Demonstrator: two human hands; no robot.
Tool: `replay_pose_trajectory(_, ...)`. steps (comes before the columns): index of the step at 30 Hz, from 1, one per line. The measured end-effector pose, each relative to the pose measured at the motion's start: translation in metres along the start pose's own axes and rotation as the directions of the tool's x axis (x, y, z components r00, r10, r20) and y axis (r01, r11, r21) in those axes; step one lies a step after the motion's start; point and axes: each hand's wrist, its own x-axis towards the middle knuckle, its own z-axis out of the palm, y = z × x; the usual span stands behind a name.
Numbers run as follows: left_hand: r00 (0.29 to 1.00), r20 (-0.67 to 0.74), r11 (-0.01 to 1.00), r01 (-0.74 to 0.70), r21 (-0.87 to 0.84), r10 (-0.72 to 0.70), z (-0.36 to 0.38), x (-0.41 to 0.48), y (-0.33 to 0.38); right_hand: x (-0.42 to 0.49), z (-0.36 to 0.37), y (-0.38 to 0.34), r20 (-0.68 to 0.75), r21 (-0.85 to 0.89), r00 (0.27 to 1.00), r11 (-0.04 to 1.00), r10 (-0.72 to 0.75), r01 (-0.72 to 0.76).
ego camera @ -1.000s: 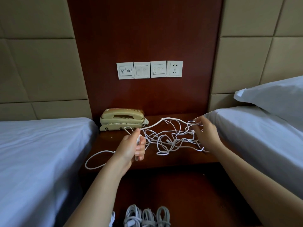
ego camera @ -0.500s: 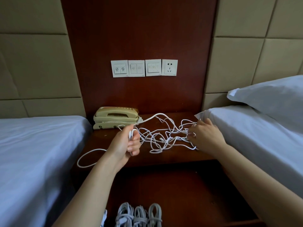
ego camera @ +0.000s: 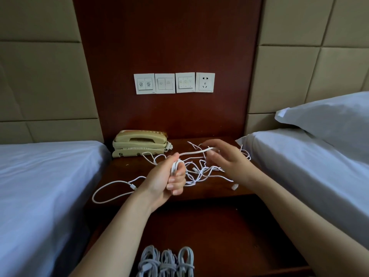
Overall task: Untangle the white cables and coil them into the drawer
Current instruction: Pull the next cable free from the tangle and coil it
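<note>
A tangle of white cables (ego camera: 201, 170) lies on the dark wooden nightstand top (ego camera: 123, 168). My left hand (ego camera: 167, 178) grips a small bundle of cable loops above the stand's front. A taut strand runs from it up to my right hand (ego camera: 225, 158), which pinches that strand over the tangle; the right hand is blurred. One cable loop (ego camera: 111, 188) trails off to the left on the wood. Below, the open drawer (ego camera: 229, 236) holds three coiled white cables (ego camera: 167, 260) at its near end.
A beige telephone (ego camera: 139, 142) sits at the back left of the nightstand. Beds with white sheets flank it, left (ego camera: 40, 186) and right (ego camera: 309, 166), with a pillow (ego camera: 329, 118) on the right one. Wall switches and a socket (ego camera: 173, 82) are mounted above.
My right hand has lifted off the tangle and swung left, pulling a strand up toward the left hand. The left hand's bundle has grown slightly.
</note>
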Motion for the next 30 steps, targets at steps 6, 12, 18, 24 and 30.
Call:
replay_pose_trajectory(6,1.000,-0.015,0.994,-0.005,-0.106,0.003,-0.002,0.001,-0.001,0.005,0.002,0.001,-0.124,-0.192,0.990,0.980,-0.070,0.045)
replay_pose_trajectory(12,0.998,-0.058,0.958,-0.033,-0.283,0.017,0.005,0.000,0.001,0.002,0.018,0.007,0.070,-0.484,0.995,0.875,0.072,-0.029)
replay_pose_trajectory(18,0.972,-0.229,0.942,-0.127,-0.311,0.056,0.003,0.003,0.004,-0.011,0.042,-0.021,0.321,-0.568,0.945,0.811,0.062,0.140)
replay_pose_trajectory(24,0.894,-0.400,0.979,-0.197,0.049,0.200,0.001,0.011,-0.004,-0.022,0.052,-0.049,0.392,-0.679,0.919,0.660,-0.044,0.322)
replay_pose_trajectory(30,0.946,-0.274,0.930,-0.067,0.360,0.174,-0.008,0.011,-0.006,-0.015,0.040,-0.050,0.284,-0.577,0.925,0.725,-0.252,0.375)
